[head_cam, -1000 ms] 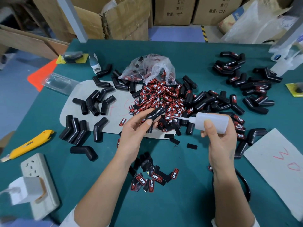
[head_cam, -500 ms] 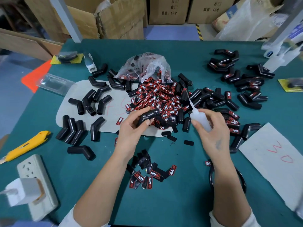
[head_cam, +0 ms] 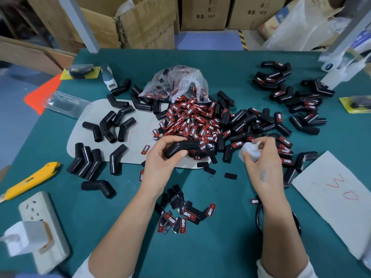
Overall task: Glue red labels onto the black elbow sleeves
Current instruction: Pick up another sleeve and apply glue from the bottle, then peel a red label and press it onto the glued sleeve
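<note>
Hands work above the middle of a green surface (head_cam: 200, 247). The left hand (head_cam: 160, 157) grips a black elbow sleeve (head_cam: 186, 147) by its bend, held level over a pale card mat (head_cam: 140, 125). The right hand (head_cam: 261, 159) curls around a small white glue bottle (head_cam: 250, 151) just beside the sleeve's far end. Behind both lies a heap of red labels (head_cam: 192, 121) spilling from a clear plastic bag (head_cam: 176, 81). Bare sleeves (head_cam: 108, 125) sit toward the left edge, labelled sleeves (head_cam: 291, 97) toward the far right corner. A yellow utility knife (head_cam: 30, 181) and power strip (head_cam: 44, 227) lie at the near left.
</note>
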Demonstrator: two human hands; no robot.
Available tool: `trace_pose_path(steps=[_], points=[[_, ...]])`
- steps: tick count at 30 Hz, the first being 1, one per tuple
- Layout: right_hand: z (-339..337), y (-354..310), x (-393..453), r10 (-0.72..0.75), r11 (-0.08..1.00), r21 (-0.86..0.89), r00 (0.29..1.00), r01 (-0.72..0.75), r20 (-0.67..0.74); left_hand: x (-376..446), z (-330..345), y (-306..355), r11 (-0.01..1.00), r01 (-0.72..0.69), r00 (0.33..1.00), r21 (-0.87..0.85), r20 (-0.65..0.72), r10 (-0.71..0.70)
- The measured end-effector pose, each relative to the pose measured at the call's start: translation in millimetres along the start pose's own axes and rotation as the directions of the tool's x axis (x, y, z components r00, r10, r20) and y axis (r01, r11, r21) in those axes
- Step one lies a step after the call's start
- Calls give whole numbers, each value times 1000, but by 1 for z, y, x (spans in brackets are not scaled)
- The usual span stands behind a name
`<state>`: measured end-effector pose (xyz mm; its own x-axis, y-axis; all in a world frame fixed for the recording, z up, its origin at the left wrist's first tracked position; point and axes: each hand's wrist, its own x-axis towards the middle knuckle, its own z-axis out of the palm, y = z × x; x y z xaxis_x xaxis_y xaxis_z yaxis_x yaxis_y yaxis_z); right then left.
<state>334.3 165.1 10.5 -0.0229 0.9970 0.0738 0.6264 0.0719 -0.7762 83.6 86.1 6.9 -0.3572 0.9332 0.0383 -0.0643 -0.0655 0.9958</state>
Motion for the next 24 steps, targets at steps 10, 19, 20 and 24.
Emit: trace_pose_path(steps=[10, 19, 20, 24], points=[[0, -12, -9, -325, 897, 55, 740, 438, -589, 0, 1, 6, 998, 7, 1000, -56, -16, -8], [34, -28, -29, -617, 787, -41, 784, 616, -69, 3, -3, 0, 997, 57, 998, -58, -21, -58], [35, -28, -28, -596, 802, -60, 803, 594, -17, 2, -4, 0, 997, 54, 998, -60, -23, -56], [40, -25, -27, -549, 807, -163, 823, 568, 147, 2, -2, 0, 998, 40, 999, -51, -17, -41]])
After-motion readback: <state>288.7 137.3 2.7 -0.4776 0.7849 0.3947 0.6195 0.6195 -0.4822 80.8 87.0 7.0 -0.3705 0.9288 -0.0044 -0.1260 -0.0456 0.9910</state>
